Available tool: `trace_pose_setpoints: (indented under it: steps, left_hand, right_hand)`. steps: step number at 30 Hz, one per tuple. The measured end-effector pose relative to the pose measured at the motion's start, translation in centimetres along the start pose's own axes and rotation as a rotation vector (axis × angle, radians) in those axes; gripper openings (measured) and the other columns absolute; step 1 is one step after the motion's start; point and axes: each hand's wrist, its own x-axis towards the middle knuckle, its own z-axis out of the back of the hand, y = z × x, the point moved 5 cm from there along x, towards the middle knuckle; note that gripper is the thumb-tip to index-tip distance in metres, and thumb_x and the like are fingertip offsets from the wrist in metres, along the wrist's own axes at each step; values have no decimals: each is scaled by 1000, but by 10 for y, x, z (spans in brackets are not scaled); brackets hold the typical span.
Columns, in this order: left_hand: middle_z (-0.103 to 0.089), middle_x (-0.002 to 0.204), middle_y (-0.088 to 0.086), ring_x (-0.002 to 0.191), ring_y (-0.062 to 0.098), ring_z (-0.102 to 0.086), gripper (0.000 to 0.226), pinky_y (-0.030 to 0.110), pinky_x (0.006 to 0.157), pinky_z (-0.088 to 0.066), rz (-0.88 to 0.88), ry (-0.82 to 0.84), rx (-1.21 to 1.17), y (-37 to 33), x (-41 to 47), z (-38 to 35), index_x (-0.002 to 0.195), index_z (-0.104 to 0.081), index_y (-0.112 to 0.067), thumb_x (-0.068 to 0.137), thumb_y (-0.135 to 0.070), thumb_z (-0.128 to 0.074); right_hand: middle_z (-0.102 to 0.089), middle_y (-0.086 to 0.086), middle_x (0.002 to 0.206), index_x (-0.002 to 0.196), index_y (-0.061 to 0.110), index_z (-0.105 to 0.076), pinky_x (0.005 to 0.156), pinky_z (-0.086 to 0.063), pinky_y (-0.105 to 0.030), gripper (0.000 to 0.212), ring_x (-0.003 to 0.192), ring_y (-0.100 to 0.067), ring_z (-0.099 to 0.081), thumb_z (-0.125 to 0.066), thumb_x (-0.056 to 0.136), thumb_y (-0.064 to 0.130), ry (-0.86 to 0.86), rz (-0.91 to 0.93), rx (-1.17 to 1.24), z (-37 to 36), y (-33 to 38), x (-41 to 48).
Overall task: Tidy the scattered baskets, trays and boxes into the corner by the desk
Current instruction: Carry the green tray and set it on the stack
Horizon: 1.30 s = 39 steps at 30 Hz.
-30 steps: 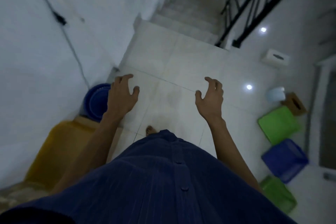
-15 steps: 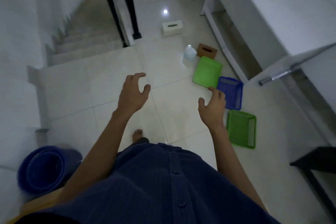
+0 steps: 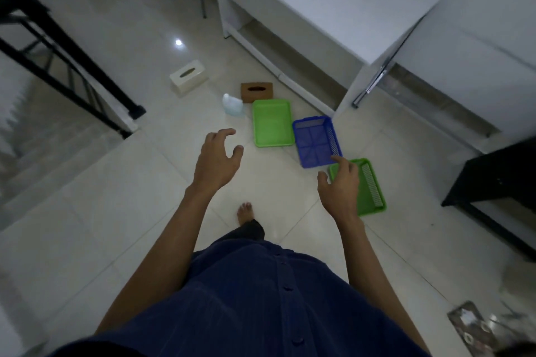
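A: Head view. Both hands are hanging out in front, holding nothing. The left hand (image 3: 216,161) is spreading its fingers (image 3: 224,134) in a loose curl over bare floor. The right hand (image 3: 340,187) is half open too, its index finger overlapping the near green basket (image 3: 374,188) from this angle; whether it is touching, I cannot tell.

B: Why that posture?

A: Probably readying a 2-handed pickup. The things are lying in a loose diagonal row: green tray (image 3: 272,122), blue basket (image 3: 316,140) just beside it, then the near green one. A brown tissue box (image 3: 256,92) is sitting behind the tray, a white tissue box (image 3: 188,76) well apart to the left.

B: Surface? Room?

A: Pale glossy floor tiles (image 3: 116,211) are reflecting a ceiling light. The white table (image 3: 333,0) is standing just behind the row; stairs with a black railing (image 3: 66,55) are dropping away at the left.
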Motion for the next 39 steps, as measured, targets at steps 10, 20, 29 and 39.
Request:
trace_pose_setpoints:
  steps: [10, 20, 29, 39]
  left_hand:
    - [-52, 129, 7, 117, 23, -54, 43, 31, 89, -40, 14, 125, 46, -14, 191, -12, 137, -53, -27, 95, -34, -60]
    - [-48, 130, 14, 114, 34, -56, 53, 44, 89, -50, 273, 220, 106, 111, 394, -206, 144, -45, -21, 94, -29, -61]
    - [-41, 138, 21, 121, 41, -50, 67, 51, 100, -46, 298, 282, 116, 365, 539, -504, 150, -33, -9, 92, -26, -62]
    - [-38, 135, 19, 117, 41, -50, 88, 55, 92, -49, 466, 230, 98, 473, 564, -640, 157, -7, -14, 86, 2, -55]
  right_hand:
    - [-53, -20, 124, 132, 5, -56, 97, -45, -36, 47, 110, -31, -53, -70, 88, 15, 49, -54, 28, -57, 49, 152]
    - [-51, -19, 124, 129, 3, -56, 91, -42, -36, 46, 110, -38, -54, -69, 85, 10, 429, -110, -125, -288, -41, 349]
    - [-33, -22, 153, 153, 7, -32, 110, -39, -42, 68, 137, -38, -38, -58, 95, 29, 774, -192, -397, -601, -286, 464]
    - [-10, -15, 166, 159, 17, -16, 123, -20, -47, 80, 153, -37, -3, -57, 94, 38, 815, -109, -572, -714, -372, 438]
